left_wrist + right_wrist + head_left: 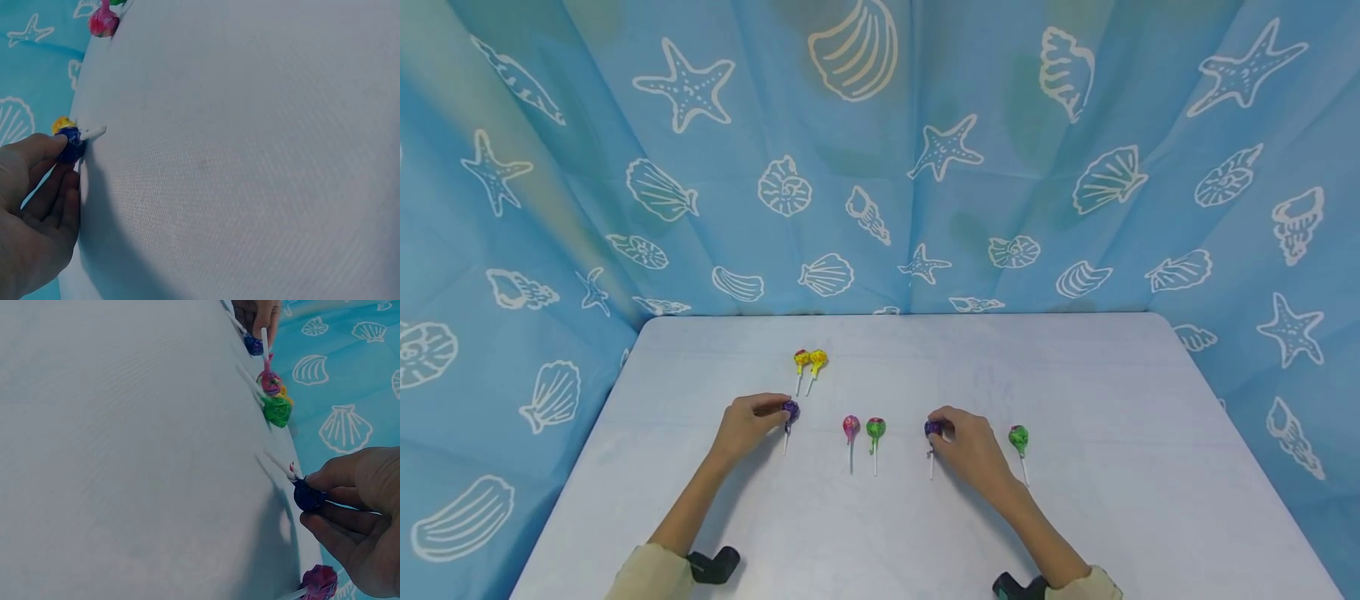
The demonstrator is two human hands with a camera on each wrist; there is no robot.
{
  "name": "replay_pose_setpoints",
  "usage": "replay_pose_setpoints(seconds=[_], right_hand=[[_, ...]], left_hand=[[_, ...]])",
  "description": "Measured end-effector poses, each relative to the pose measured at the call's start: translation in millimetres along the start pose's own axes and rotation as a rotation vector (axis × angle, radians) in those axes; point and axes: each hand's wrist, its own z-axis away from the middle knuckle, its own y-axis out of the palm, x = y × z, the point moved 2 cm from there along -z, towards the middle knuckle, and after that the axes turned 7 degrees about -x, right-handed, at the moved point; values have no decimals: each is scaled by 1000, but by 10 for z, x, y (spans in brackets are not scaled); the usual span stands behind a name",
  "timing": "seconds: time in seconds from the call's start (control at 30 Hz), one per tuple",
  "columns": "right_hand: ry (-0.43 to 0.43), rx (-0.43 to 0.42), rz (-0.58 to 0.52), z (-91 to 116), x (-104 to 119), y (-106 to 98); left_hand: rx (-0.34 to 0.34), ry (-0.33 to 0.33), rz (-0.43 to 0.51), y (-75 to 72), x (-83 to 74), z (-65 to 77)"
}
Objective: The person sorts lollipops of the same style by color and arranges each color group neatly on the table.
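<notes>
My left hand (748, 429) pinches the head of a dark purple lollipop (791, 410), its white stick pointing toward me. In the left wrist view that lollipop (70, 145) looks deep blue between thumb and fingers. Over to the right, my right hand (973, 446) holds a second purple lollipop (932, 427) by its wrapped head; the right wrist view shows this lollipop (308, 495) between thumb and fingertips. Between the hands lie a pink lollipop (851, 427) and a green lollipop (876, 429), side by side. Another green lollipop (1018, 438) lies right of my right hand.
Two yellow lollipops, one (801, 358) beside the other (817, 360), lie behind my left hand. Everything rests on a white-covered table (1120, 392). A blue curtain (880, 150) with shell and starfish prints hangs behind the table and at its sides.
</notes>
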Motion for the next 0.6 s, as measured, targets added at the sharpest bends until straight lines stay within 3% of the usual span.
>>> replay_pose_setpoints(seconds=[0.33, 0.6], right_hand=[[13, -9, -168, -236, 270, 29], [-1, 83, -244, -464, 524, 243]], left_hand=[[-7, 6, 8, -10, 3, 16], [-1, -9, 11, -6, 11, 7]])
